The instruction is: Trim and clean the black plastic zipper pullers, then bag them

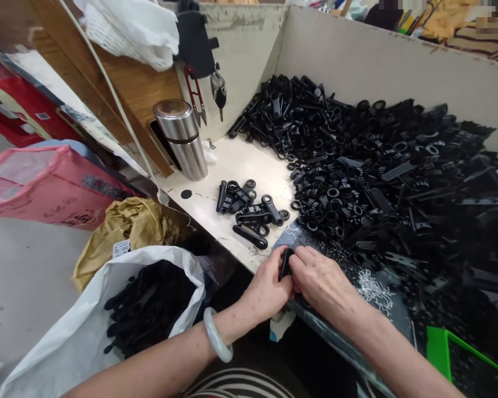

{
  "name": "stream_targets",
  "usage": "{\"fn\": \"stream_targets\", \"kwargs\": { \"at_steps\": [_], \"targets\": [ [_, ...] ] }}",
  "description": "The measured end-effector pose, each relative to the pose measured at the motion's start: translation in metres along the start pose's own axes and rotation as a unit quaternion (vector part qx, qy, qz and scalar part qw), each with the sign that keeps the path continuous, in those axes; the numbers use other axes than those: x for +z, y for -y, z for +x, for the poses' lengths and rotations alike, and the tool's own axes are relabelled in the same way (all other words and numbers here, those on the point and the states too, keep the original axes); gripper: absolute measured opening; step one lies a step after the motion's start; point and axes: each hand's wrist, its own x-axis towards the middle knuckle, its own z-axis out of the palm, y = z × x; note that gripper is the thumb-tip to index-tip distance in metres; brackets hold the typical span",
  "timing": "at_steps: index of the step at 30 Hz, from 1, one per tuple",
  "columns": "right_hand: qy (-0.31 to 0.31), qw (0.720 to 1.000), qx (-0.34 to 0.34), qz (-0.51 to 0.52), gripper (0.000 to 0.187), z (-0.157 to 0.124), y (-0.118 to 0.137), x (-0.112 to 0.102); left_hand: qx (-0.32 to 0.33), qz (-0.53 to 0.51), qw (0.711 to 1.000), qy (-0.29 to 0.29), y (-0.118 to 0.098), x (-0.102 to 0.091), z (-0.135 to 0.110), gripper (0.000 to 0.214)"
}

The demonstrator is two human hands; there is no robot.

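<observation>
Close together at the front edge of the bench, my left hand (269,284) and my right hand (321,276) are both closed on one black plastic part (286,264). Only its rounded top shows between the fingers; the rest is hidden. A bangle circles my left wrist. Just beyond my hands lies a small group of black plastic handle-like pieces (253,218), some with ring ends. To the right a large heap of black plastic parts (357,160) spreads over the bench. Beside my right forearm sits a small pile of silvery pins (374,290).
A steel flask (182,141) stands at the left panel, with red thread snips (196,97) and keys (218,91) hanging above. Below left, a white sack (78,309) holds black pieces, near a pink bag (58,182). A green frame (439,351) is at lower right.
</observation>
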Motion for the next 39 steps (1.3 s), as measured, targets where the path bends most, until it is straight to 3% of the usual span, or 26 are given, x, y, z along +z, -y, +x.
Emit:
{"fn": "stream_targets", "kwargs": {
  "at_steps": [5, 11, 15, 18, 22, 28, 31, 33, 35, 37, 39],
  "targets": [
    [0.011, 1.000, -0.005, -0.006, 0.022, -0.001, 0.003, -0.002, -0.018, -0.123, 0.991, 0.049, 0.006, -0.002, 0.000, 0.078],
    [0.009, 1.000, -0.008, 0.010, 0.022, 0.008, -0.001, 0.000, 0.011, -0.085, 0.996, 0.013, 0.002, -0.007, -0.002, 0.072],
    [0.025, 1.000, 0.011, 0.005, 0.017, 0.012, 0.007, -0.005, 0.018, -0.131, 0.991, 0.019, 0.000, -0.007, -0.002, 0.073],
    [0.049, 0.999, 0.014, -0.011, 0.013, 0.009, 0.014, -0.014, -0.020, -0.192, 0.980, 0.042, -0.003, -0.008, -0.002, 0.078],
    [0.065, 0.998, 0.005, -0.023, 0.009, -0.001, 0.021, -0.021, -0.059, -0.189, 0.979, 0.044, -0.007, -0.011, 0.000, 0.085],
    [0.033, 0.999, 0.019, 0.002, 0.014, -0.008, 0.031, -0.015, -0.056, -0.179, 0.980, 0.059, -0.006, -0.013, 0.001, 0.082],
    [0.004, 0.998, 0.031, 0.045, 0.006, -0.017, 0.022, -0.015, -0.054, -0.176, 0.979, 0.084, -0.007, -0.015, 0.001, 0.077],
    [-0.031, 0.994, 0.077, 0.070, 0.008, -0.034, 0.005, -0.015, -0.058, -0.184, 0.976, 0.106, -0.009, -0.016, 0.000, 0.073],
    [-0.085, 0.978, 0.173, 0.075, 0.020, -0.060, -0.019, -0.014, -0.070, -0.189, 0.973, 0.109, -0.013, -0.016, -0.001, 0.066],
    [-0.144, 0.942, 0.298, 0.061, 0.027, -0.089, -0.044, -0.008, -0.086, -0.187, 0.974, 0.092, -0.018, -0.014, -0.002, 0.059],
    [-0.171, 0.908, 0.377, 0.059, 0.025, -0.111, -0.066, 0.002, -0.096, -0.180, 0.976, 0.079, -0.022, -0.012, -0.001, 0.053]
  ]
}}
